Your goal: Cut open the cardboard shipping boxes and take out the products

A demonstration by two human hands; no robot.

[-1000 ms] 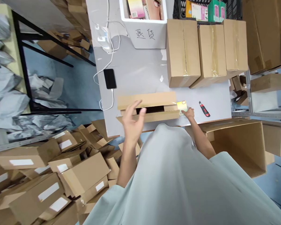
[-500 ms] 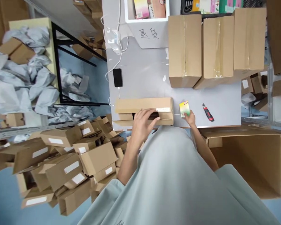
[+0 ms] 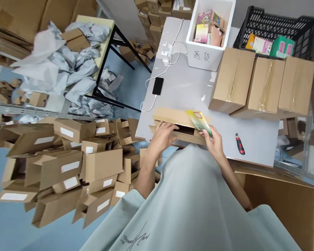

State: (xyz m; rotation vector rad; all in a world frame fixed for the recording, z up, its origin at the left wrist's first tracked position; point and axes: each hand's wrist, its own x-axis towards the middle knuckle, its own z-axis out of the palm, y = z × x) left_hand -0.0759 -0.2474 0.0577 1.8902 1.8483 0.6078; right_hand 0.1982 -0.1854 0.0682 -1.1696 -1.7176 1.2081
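Note:
A long cardboard box [image 3: 167, 115] lies at the table's front edge, with a dark gap between its parted flaps. My left hand [image 3: 162, 136] is at its left part, fingers over the front flap at the gap and thumb on the near side. In my right hand [image 3: 214, 142] is a flat yellow, white and green packet [image 3: 199, 120], gripped by its lower right corner. The packet is tilted above the right end of the cardboard box. What lies inside the gap is too dark to make out.
A red and black utility knife [image 3: 240, 144] lies on the right. Behind stand taped cartons [image 3: 264, 87], a white foam box [image 3: 205, 57] and a black crate [image 3: 282, 26]. A phone [image 3: 158, 86] is at left. Many opened cartons [image 3: 102, 164] cover the floor; a large carton [image 3: 279, 202] stands right.
My right hand has moved left with the packet, from the bare table to above the cardboard box. My left hand remains at the box's gap. The view has turned and shifted.

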